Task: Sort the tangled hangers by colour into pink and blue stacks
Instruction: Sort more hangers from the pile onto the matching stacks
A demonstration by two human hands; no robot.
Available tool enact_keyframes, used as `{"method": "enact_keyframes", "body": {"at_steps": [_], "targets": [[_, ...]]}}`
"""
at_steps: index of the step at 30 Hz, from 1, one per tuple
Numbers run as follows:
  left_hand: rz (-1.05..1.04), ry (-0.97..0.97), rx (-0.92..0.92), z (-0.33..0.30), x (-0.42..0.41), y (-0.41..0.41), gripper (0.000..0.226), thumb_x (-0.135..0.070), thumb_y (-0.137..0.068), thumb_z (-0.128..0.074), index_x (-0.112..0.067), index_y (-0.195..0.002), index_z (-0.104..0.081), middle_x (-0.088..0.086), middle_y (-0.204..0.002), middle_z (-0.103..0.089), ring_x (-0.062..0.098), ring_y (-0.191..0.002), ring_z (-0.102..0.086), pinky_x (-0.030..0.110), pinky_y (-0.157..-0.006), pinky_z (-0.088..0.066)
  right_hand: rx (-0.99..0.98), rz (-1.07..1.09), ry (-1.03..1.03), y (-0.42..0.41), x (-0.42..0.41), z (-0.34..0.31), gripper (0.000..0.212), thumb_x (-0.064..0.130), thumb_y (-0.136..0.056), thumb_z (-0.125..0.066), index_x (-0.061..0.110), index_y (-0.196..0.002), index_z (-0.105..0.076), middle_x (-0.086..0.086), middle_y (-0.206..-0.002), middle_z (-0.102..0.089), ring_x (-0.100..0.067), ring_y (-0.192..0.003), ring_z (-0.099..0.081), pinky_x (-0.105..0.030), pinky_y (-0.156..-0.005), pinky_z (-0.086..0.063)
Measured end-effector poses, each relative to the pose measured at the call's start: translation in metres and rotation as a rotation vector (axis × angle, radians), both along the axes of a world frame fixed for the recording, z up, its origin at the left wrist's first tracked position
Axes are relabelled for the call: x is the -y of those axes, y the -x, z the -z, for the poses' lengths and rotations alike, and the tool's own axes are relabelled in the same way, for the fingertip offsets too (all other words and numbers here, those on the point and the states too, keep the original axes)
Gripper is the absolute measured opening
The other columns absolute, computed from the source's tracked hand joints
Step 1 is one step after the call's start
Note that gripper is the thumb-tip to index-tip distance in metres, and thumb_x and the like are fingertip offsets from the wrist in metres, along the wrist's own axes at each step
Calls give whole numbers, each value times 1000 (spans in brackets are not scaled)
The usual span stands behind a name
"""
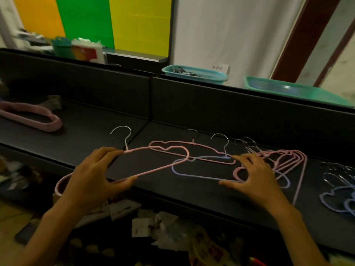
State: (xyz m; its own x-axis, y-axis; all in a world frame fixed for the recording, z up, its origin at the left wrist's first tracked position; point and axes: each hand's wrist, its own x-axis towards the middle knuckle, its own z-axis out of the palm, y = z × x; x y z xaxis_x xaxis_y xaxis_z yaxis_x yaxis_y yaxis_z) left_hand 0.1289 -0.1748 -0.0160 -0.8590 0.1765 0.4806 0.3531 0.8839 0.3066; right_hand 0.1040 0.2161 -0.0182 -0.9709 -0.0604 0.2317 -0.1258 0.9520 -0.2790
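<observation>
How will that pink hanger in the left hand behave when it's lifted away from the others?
The pink hanger probably stays stiff: it keeps its shape though the left hand holds only one end. Being thin wire, it is likely light. Its far end crosses the blue hanger, so it may snag and drag that one along.

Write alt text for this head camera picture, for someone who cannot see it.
Seen from above, a person's left hand grips a pink hanger while the right hand spreads over a blue hanger on a dark shelf. A tangle of pink hangers lies to the right, blue ones at the far right, a pink stack far left.
</observation>
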Motion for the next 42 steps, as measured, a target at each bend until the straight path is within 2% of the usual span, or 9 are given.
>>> {"method": "enact_keyframes", "body": {"at_steps": [6, 11, 16, 19, 23, 28, 32, 36, 42], "targets": [[-67, 20, 21, 10, 103, -27, 91, -86, -66, -38, -19, -125, -54, -2, -121, -52, 11, -105, -50, 30, -85, -47, -26, -13, 59, -6, 97, 12, 103, 94, -49, -41, 33, -133, -45, 3, -133, -41, -18, -123, -37, -40, -104, -36], [-122, 25, 38, 10, 177, -36, 89, -84, -65, -42, -19, -125, -55, -4, -120, -53, 14, -103, -53, 32, -82, -51, -21, -88, 79, 10, 180, 3, 96, 79, -50, -53, 30, -132, -45, 1, -134, -47, -17, -123, -38, -36, -103, -31], [-173, 28, 38, 8, 242, -35, 85, -80, -66, -45, -15, -120, -59, 0, -114, -57, 13, -92, -56, 29, -74, -53, -30, -166, 51, 44, 257, 5, 98, 81, -50, -51, 30, -133, -45, 2, -135, -46, -16, -124, -38, -38, -105, -30], [-197, 18, 51, 13, 284, -24, 88, -83, -68, -40, -15, -121, -58, 1, -115, -57, 14, -95, -57, 26, -74, -52, -48, -181, 22, 68, 301, 8, 98, 83, -50, -48, 30, -132, -45, 2, -132, -48, -16, -120, -39, -39, -103, -34], [-198, 2, 49, 17, 336, 6, 87, -80, -65, -47, -15, -123, -57, 2, -118, -55, 16, -98, -56, 30, -76, -54, -56, -192, 10, 99, 355, 14, 96, 82, -53, -52, 32, -134, -42, 3, -135, -46, -16, -123, -37, -38, -104, -31], [-165, 51, 61, 9, 397, 54, 89, -81, -63, -46, -17, -125, -55, 1, -121, -54, 14, -101, -55, 26, -79, -49, -74, -144, 0, 134, 414, 14, 96, 78, -54, -55, 30, -135, -42, -1, -137, -45, -20, -126, -37, -41, -105, -31], [-118, 61, 83, 7, 444, 91, 86, -81, -66, -45, -20, -126, -53, -1, -122, -53, 8, -103, -51, 22, -80, -46, -113, -73, 32, 154, 446, 10, 90, 67, -57, -68, 26, -134, -45, -7, -135, -47, -25, -125, -40, -45, -103, -34], [-62, 44, 73, 3, 474, 125, 86, -78, -63, -50, -22, -128, -51, -2, -125, -51, 6, -105, -46, 26, -82, -47, -146, 13, 48, 162, 466, 3, 94, 72, -53, -55, 22, -133, -48, -10, -133, -49, -28, -123, -41, -47, -101, -35], [67, -11, 64, -7, 499, 182, 85, -74, -62, -58, -26, -132, -47, -4, -134, -44, 9, -116, -45, 27, -91, -42, -166, 168, 31, 170, 483, 2, 95, 76, -54, -53, 22, -132, -48, -9, -132, -49, -28, -121, -42, -47, -100, -36]]}}
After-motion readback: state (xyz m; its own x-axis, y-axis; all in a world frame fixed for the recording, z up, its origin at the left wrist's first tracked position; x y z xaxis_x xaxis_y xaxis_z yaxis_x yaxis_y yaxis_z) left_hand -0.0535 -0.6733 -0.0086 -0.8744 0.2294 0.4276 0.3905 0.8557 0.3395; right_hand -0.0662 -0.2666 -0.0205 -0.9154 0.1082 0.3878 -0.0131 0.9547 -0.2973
